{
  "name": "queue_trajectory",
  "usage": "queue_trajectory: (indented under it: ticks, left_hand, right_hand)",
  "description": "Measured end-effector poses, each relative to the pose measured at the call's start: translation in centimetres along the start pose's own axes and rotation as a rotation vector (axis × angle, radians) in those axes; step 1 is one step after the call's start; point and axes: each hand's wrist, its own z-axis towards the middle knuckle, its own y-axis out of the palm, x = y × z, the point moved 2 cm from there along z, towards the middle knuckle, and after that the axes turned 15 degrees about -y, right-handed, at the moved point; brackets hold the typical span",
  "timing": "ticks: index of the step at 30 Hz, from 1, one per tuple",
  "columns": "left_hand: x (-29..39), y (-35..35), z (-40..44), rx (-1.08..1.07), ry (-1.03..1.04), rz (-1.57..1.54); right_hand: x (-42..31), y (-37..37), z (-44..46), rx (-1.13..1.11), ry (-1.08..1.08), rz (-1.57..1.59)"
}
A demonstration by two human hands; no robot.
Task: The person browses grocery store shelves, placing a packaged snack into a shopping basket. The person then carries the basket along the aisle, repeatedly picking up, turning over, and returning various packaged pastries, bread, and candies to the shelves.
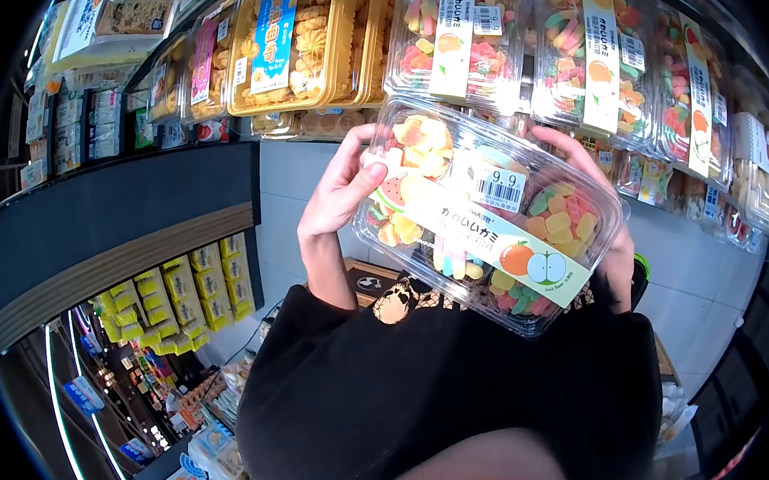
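Observation:
A clear plastic box of assorted gummy candy (pixel 492 216) is held tilted in front of my chest, its right end lower than its left. Across its lid runs a pale label with fruit pictures and a 9.9 price sticker. My left hand (pixel 346 180) grips the box's left end, thumb on the lid. At the right end my right hand (pixel 610 219) wraps round the box, partly hidden behind the clear plastic. Similar candy boxes (pixel 456 42) stand just beyond it on the display.
Yellow-lidded cookie boxes (pixel 299 46) stand at the upper left of the display, beside a dark shelf edge (pixel 133 181). Yellow packets (pixel 179 293) hang in rows at the lower left. More candy boxes (pixel 598 64) line the upper right. Pale floor tiles (pixel 691 259) show at the right.

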Motion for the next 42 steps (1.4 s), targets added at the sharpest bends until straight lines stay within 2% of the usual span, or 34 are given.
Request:
queue_trajectory:
  ticks: [3,5,6,7,9,11,13,14,15,17,19,21,23,25,27,31,34,37,38,42]
  left_hand:
    - [1.2,0.3,0.3,0.04,0.01,0.022]
    - [1.7,0.0,1.0,0.061,-0.018,0.064]
    - [1.8,-0.3,1.4,0.098,-0.04,0.062]
    - [2.1,-0.2,1.6,0.133,-0.008,0.097]
    - [2.5,-0.3,1.8,0.134,-0.012,-0.053]
    - [2.7,0.0,1.9,0.091,0.106,-0.287]
    - [2.7,1.7,2.4,0.01,0.163,-0.708]
    - [2.3,2.3,2.7,-0.004,0.19,-0.751]
    - [2.2,3.0,3.1,0.019,0.227,-0.661]
    - [1.1,3.5,3.3,0.005,0.185,-0.676]
    - [0.2,3.8,3.1,-0.057,0.158,-0.615]
    - [-0.4,4.3,2.9,0.045,0.208,-0.381]
    - [-0.6,4.7,3.2,0.201,0.153,-0.259]
    - [-0.8,4.9,3.4,0.356,0.128,-0.282]
    - [-0.7,4.5,3.4,0.381,0.144,-0.313]
    - [-1.3,3.4,3.5,0.331,0.16,-0.469]
    - [-1.3,3.8,3.7,0.315,0.234,-0.547]
    - [-0.9,4.3,4.0,0.292,0.28,-0.562]
    - [-0.9,4.2,4.1,0.288,0.282,-0.555]
    - [-0.8,3.8,5.0,0.307,0.289,-0.566]
  right_hand:
    - [-1.1,-0.3,-0.6,0.017,-0.056,0.351]
    - [-1.6,-0.8,-0.9,-0.111,-0.133,0.079]
    - [-2.1,-0.5,-0.9,-0.101,-0.087,-0.165]
    - [-1.9,-0.9,-0.9,-0.031,-0.068,-0.166]
    - [-1.3,-1.9,-0.9,0.111,-0.027,-0.167]
    - [-2.3,-0.4,-0.1,0.176,-0.125,-0.009]
    - [-2.7,0.6,0.5,0.232,-0.19,0.043]
    - [-2.3,0.8,1.1,0.263,-0.264,-0.008]
    - [-2.4,1.6,1.4,0.271,-0.27,0.054]
    - [-1.4,2.3,2.4,0.314,-0.295,0.13]
    - [-1.4,2.8,3.2,0.314,-0.289,0.029]
    - [-0.7,2.7,4.1,0.25,-0.283,0.081]
    - [-0.2,2.8,4.5,0.157,-0.339,-0.062]
    - [0.2,2.6,4.7,0.07,-0.361,-0.303]
    - [0.6,2.0,4.6,-0.008,-0.343,-0.643]
    - [1.4,2.3,5.1,0.221,-0.264,-0.348]
    - [0.4,3.2,5.1,0.246,-0.391,-0.228]
    - [1.0,2.5,5.3,0.198,-0.446,-0.346]
    - [1.0,2.2,5.5,0.134,-0.465,-0.515]
    - [0.4,2.6,5.8,0.103,-0.374,-0.741]
